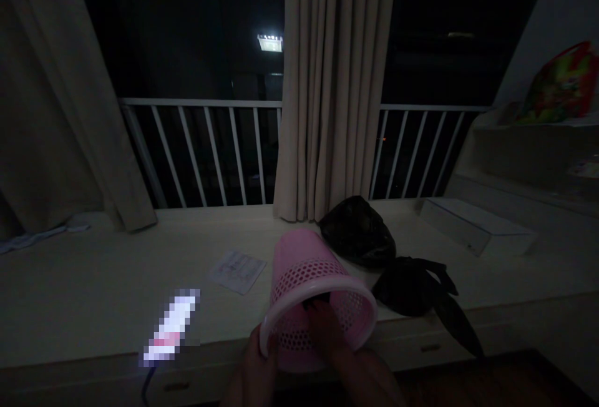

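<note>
A pink perforated plastic bin (309, 276) lies tilted on the pale window bench, its open mouth turned toward me. My left hand (256, 363) grips the bin's rim on its left side. My right hand (327, 329) reaches inside the mouth of the bin, fingers around something dark that I cannot make out. Two black plastic bags (360, 232) (412, 285) lie on the bench just right of the bin.
A lit phone (171, 329) and a paper sheet (238, 271) lie on the bench at left. A beige curtain (334, 82) hangs behind the bin before a railed dark window. A white box (472, 226) and shelf with a colourful bag (559, 85) stand at right.
</note>
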A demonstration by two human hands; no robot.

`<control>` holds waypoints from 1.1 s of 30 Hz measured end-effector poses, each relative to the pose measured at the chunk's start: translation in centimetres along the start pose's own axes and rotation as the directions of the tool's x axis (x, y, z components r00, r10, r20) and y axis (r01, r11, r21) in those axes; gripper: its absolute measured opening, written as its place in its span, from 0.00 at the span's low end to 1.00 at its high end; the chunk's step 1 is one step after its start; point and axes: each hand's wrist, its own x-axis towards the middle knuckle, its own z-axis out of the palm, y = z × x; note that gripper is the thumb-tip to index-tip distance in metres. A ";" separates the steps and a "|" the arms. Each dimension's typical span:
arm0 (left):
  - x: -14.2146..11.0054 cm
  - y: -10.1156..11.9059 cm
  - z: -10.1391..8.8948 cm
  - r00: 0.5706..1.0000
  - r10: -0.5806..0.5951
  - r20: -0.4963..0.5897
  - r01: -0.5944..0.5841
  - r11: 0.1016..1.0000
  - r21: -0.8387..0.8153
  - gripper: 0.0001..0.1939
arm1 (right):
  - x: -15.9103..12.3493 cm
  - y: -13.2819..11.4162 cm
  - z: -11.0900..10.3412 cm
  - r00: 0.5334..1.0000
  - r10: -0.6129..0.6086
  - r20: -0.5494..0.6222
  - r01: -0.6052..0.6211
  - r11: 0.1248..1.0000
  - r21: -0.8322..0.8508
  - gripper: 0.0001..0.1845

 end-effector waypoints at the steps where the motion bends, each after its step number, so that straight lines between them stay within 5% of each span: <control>1: 0.0 0.0 0.0 1.000 0.002 0.006 -0.002 1.000 -0.004 0.33 | -1.0 -0.3 -0.9 1.000 0.029 0.007 -0.029 0.999 0.042 0.28; 7: 0.1 -0.9 0.5 1.000 0.017 0.011 -0.017 1.000 0.010 0.34 | -5.8 -4.9 -3.8 0.985 0.136 0.103 -0.164 0.921 0.352 0.36; 18: -1.1 -0.3 0.0 0.997 0.083 -0.006 -0.083 0.997 0.002 0.29 | -6.6 -5.4 -3.6 0.970 0.241 -0.011 -0.221 0.904 0.365 0.34; 28: -0.8 -1.2 0.1 0.995 0.089 -0.052 -0.091 0.995 -0.035 0.28 | -8.3 -8.0 -4.7 0.981 0.189 0.035 -0.189 0.926 0.327 0.39; 33: -0.8 -1.6 0.4 0.994 0.075 -0.074 -0.078 0.996 -0.037 0.28 | -9.2 -9.6 -5.9 0.984 -0.020 0.176 -0.054 0.913 0.404 0.35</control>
